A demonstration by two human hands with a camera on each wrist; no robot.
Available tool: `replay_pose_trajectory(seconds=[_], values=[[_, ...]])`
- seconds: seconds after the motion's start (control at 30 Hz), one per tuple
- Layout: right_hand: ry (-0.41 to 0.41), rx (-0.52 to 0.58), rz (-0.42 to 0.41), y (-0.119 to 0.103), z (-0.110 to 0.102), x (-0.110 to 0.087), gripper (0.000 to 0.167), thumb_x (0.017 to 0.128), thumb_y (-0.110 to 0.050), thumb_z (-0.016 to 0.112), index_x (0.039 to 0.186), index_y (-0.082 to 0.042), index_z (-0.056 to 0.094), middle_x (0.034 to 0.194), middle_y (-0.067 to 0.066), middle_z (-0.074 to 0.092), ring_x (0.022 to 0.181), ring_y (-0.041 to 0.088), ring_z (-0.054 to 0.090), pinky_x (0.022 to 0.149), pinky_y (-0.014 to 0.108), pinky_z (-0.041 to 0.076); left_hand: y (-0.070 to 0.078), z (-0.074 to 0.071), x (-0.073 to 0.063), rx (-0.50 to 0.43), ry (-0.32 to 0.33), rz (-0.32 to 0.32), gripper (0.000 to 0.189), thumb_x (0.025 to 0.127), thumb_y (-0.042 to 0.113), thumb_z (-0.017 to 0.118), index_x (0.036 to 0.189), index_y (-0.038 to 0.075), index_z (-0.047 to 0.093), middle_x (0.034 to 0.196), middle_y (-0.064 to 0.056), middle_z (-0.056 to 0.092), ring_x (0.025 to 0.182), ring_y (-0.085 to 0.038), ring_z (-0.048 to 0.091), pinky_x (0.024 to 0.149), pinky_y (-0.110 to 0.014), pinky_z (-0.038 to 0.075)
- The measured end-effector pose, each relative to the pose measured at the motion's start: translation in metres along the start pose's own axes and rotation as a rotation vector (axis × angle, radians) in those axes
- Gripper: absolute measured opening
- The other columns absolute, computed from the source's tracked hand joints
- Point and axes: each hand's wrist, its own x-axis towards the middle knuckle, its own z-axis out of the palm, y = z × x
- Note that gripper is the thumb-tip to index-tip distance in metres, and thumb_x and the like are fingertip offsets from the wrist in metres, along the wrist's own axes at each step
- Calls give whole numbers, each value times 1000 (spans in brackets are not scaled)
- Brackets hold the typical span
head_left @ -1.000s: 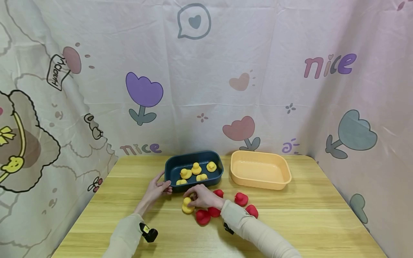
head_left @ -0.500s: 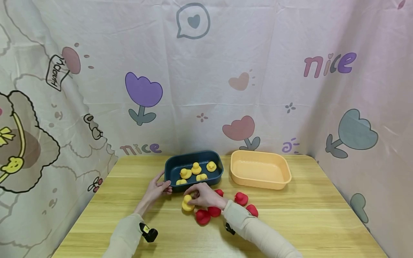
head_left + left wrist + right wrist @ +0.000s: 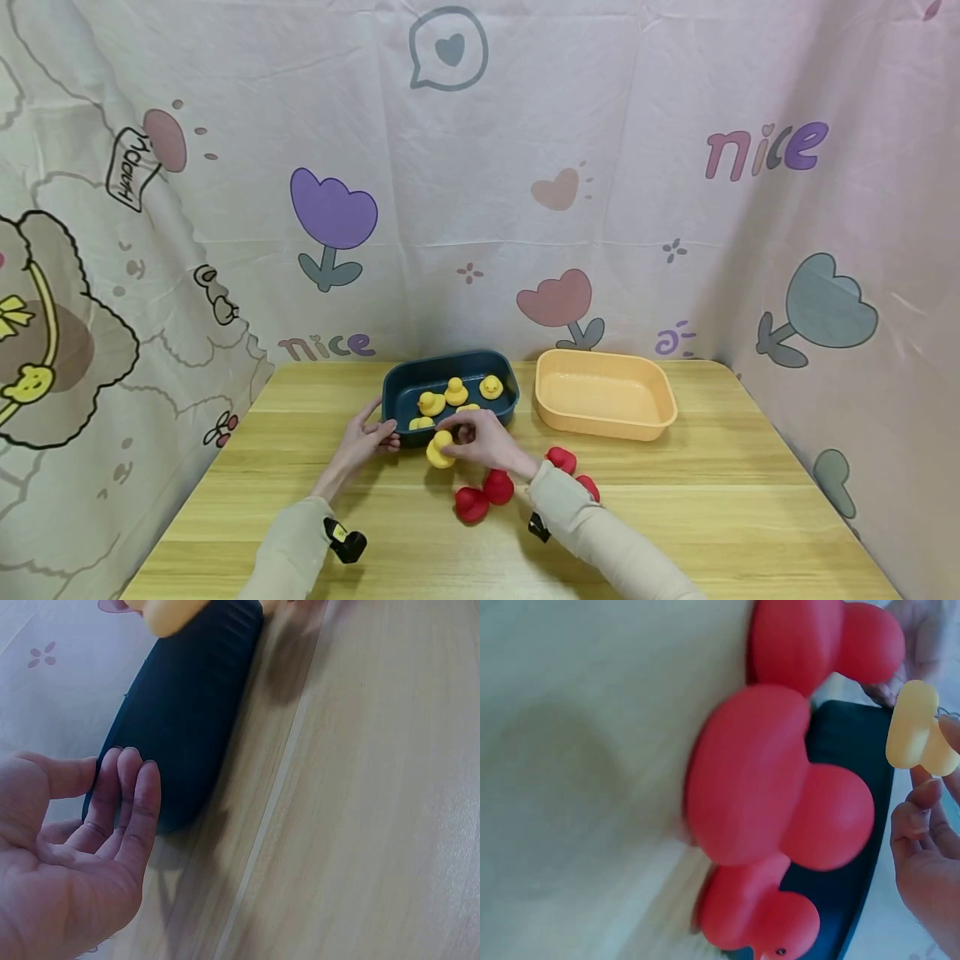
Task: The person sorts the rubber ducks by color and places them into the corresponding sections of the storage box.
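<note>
A yellow rubber duck (image 3: 438, 452) hangs just in front of the dark blue bin (image 3: 416, 438), pinched between the thumb and fingers of my right hand (image 3: 486, 442). In the right wrist view the same duck (image 3: 912, 724) is at the fingertips. My left hand (image 3: 363, 440) holds the bin's near left corner; in the left wrist view its thumb meets the rim and its fingers lie against the wall (image 3: 180, 712). Several yellow ducks (image 3: 456, 392) sit inside the bin, one partly hidden by my right hand.
A light orange bin (image 3: 607, 427) with nothing in it stands to the right of the blue one. Several red rubber ducks (image 3: 471, 506) lie on the wooden table (image 3: 735, 517), some partly covered by my right arm. A printed cloth (image 3: 465, 208) hangs behind the table.
My right hand has lifted the yellow duck from the table and carried it up toward the blue bin's front rim. The left hand has stayed at the bin's corner.
</note>
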Motion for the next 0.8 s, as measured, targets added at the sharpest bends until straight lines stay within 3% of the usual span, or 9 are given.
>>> replay_pose_trajectory(seconds=[0.3,0.8], values=[[122,41,45,1,-13,0,28,86,-10,79,113,-4,73,77,15,61,63,5,47,58,14,39,1,0,-1,-3,-6,0,71,104,5,51,162,6,10,81,2,69,72,-6,66,73,-25,61],[255,47,77,9,-42,2,30,87,-8,78,114,1,72,68,8,51,61,8,45,57,16,36,0,-1,-1,-2,-7,5,71,104,5,51,162,6,11,81,2,69,72,-6,66,74,-25,61]])
